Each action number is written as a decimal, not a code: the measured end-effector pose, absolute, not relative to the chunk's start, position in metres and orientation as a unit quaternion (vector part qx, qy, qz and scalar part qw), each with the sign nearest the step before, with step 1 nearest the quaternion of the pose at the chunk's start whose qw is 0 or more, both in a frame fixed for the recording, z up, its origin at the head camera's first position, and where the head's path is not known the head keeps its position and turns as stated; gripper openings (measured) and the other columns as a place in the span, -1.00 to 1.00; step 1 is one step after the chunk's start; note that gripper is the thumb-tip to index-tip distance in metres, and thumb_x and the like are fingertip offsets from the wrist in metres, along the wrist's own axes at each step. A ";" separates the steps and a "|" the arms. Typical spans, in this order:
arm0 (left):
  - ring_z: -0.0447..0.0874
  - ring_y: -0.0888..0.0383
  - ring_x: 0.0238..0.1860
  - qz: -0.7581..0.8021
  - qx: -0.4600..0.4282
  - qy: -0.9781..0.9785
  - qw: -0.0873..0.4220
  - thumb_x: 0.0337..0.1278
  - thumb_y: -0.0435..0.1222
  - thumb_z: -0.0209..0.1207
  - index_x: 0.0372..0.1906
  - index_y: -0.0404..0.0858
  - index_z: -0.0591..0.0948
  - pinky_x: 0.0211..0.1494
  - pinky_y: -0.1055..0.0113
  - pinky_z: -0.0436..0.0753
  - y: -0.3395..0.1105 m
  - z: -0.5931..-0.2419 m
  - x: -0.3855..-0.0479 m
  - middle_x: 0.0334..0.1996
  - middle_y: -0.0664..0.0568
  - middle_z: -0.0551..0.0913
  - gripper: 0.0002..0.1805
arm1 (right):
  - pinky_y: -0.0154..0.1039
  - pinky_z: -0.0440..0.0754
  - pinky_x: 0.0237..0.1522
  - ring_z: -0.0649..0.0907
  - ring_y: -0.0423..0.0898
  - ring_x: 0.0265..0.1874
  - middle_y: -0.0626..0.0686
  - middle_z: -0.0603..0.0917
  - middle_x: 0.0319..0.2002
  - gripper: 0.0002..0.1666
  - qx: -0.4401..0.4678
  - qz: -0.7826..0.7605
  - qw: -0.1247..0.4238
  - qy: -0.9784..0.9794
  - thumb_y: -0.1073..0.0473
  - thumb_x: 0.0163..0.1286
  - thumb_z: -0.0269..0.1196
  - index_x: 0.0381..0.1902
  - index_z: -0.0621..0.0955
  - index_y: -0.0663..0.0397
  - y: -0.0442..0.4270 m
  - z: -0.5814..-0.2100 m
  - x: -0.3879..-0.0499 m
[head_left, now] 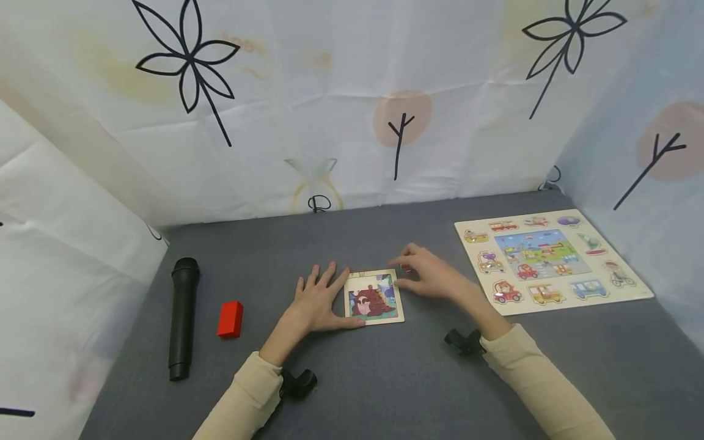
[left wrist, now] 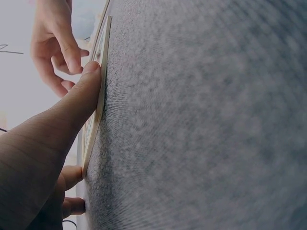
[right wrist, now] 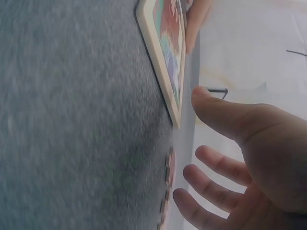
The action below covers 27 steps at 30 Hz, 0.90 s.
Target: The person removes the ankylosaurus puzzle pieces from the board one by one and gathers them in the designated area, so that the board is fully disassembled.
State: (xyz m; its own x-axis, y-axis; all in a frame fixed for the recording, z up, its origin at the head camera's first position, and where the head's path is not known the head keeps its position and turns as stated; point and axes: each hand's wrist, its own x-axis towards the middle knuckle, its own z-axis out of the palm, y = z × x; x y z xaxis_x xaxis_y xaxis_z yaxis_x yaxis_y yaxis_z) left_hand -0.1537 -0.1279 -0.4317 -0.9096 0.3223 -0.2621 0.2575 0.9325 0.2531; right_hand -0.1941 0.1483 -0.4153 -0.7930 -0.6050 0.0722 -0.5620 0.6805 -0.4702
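Item one: small wooden jigsaw (head_left: 386, 320), lying flat mid-table between the hands; its picture is showing a reddish-brown spiny creature, and a pale patch, possibly bare backing, is showing at the upper left.

Item two: loose reddish piece (head_left: 406, 267), lying on the cloth just beyond the tray's right edge, partly hidden under the right hand (head_left: 434, 275).

Left hand: fingers are spreading wide, thumb resting on the tray's near edge, apparently steadying it. Right hand: thumb and fingers are curving well apart, pinching nothing visible; contact with the piece cannot be told.

Step, as judged: picking up a piece for the jigsaw. The next move is probably calling for a thumb-and-finger pinch, then turning the piece to suit the pale patch. The left thumb is overlapping the near left corner and may be hindering placement there.

Surroundings: large picture board (head_left: 555, 304), lying beyond the right forearm; red block (head_left: 230, 319) and black microphone (head_left: 184, 318), lying well left; grey table (head_left: 363, 397), bearing all; printed curtain (head_left: 308, 122), hanging behind. None of these outlying items is blocking the short path to the tray.
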 end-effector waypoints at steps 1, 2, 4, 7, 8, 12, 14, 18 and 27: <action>-0.13 -0.35 0.66 0.107 0.149 0.971 0.152 -0.06 0.46 0.28 0.67 0.07 0.05 0.58 -0.42 0.02 -0.128 -0.432 -0.153 0.68 -0.12 -0.01 0.23 | -0.08 0.57 -0.11 0.59 0.02 -0.15 0.17 0.62 -0.04 -0.56 -0.321 -0.242 0.046 0.915 0.13 0.39 0.39 0.19 0.69 0.10 0.147 -0.416 -0.193; -0.13 -0.35 0.66 0.107 0.149 0.971 0.153 -0.06 0.46 0.28 0.67 0.07 0.05 0.57 -0.42 0.02 -0.128 -0.431 -0.153 0.68 -0.12 -0.01 0.24 | -0.08 0.56 -0.11 0.59 0.02 -0.16 0.17 0.62 -0.04 -0.57 -0.323 -0.243 0.047 0.914 0.13 0.39 0.39 0.18 0.70 0.10 0.145 -0.416 -0.193; -0.13 -0.35 0.66 0.107 0.150 0.971 0.152 -0.06 0.46 0.28 0.67 0.07 0.05 0.57 -0.43 0.03 -0.128 -0.431 -0.153 0.68 -0.12 -0.01 0.24 | -0.08 0.56 -0.10 0.59 0.00 -0.16 0.16 0.63 -0.04 -0.59 -0.327 -0.240 0.047 0.913 0.13 0.39 0.38 0.17 0.71 0.08 0.143 -0.416 -0.192; -0.13 -0.35 0.66 0.108 0.150 0.971 0.151 -0.06 0.47 0.27 0.67 0.08 0.05 0.57 -0.43 0.02 -0.128 -0.431 -0.153 0.68 -0.12 -0.02 0.23 | -0.07 0.59 -0.08 0.60 -0.02 -0.13 0.14 0.63 -0.02 -0.61 -0.329 -0.235 0.052 0.913 0.11 0.40 0.38 0.15 0.72 0.03 0.139 -0.416 -0.190; -0.14 -0.35 0.66 0.108 0.150 0.971 0.151 -0.06 0.47 0.27 0.67 0.08 0.05 0.58 -0.43 0.01 -0.128 -0.431 -0.153 0.68 -0.11 -0.02 0.23 | -0.07 0.59 -0.07 0.61 -0.03 -0.12 0.14 0.63 -0.02 -0.62 -0.330 -0.232 0.053 0.913 0.10 0.40 0.38 0.15 0.72 0.02 0.138 -0.416 -0.190; -0.12 -0.36 0.66 0.106 0.153 0.971 0.149 -0.05 0.46 0.27 0.67 0.07 0.06 0.57 -0.43 0.03 -0.128 -0.431 -0.153 0.68 -0.13 -0.01 0.22 | -0.15 0.55 -0.14 0.56 -0.08 -0.18 0.12 0.63 -0.03 -0.65 -0.338 -0.226 0.058 0.912 0.10 0.40 0.39 0.11 0.75 0.00 0.135 -0.418 -0.189; -0.12 -0.36 0.66 0.105 0.154 0.971 0.149 -0.05 0.46 0.27 0.67 0.06 0.06 0.57 -0.43 0.04 -0.127 -0.431 -0.152 0.68 -0.13 -0.01 0.22 | -0.20 0.51 -0.17 0.54 -0.10 -0.21 0.12 0.64 -0.04 -0.66 -0.345 -0.224 0.059 0.910 0.11 0.39 0.39 0.10 0.76 0.02 0.134 -0.420 -0.189; -0.11 -0.36 0.65 0.106 0.153 0.971 0.148 -0.05 0.45 0.28 0.67 0.05 0.06 0.57 -0.43 0.05 -0.127 -0.432 -0.153 0.67 -0.13 0.00 0.23 | -0.22 0.47 -0.19 0.52 -0.11 -0.24 0.11 0.64 -0.06 -0.66 -0.352 -0.214 0.053 0.909 0.12 0.38 0.40 0.09 0.77 0.01 0.133 -0.420 -0.188; -0.12 -0.36 0.66 0.109 0.151 0.970 0.153 -0.04 0.46 0.27 0.67 0.07 0.05 0.57 -0.43 0.03 -0.128 -0.431 -0.153 0.68 -0.13 -0.01 0.23 | -0.18 0.49 -0.16 0.52 -0.11 -0.23 0.08 0.63 -0.09 -0.72 -0.357 -0.203 0.038 0.911 0.16 0.36 0.41 0.01 0.80 -0.01 0.129 -0.423 -0.186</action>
State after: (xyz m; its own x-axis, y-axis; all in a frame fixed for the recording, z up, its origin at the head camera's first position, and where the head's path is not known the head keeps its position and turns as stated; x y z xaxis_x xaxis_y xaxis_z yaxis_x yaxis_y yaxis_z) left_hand -0.1528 -0.1278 -0.4314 -0.9073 0.3272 -0.2640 0.2606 0.9304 0.2577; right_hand -0.1865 0.1288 -0.4231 -0.7429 -0.6651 0.0762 -0.6345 0.6631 -0.3972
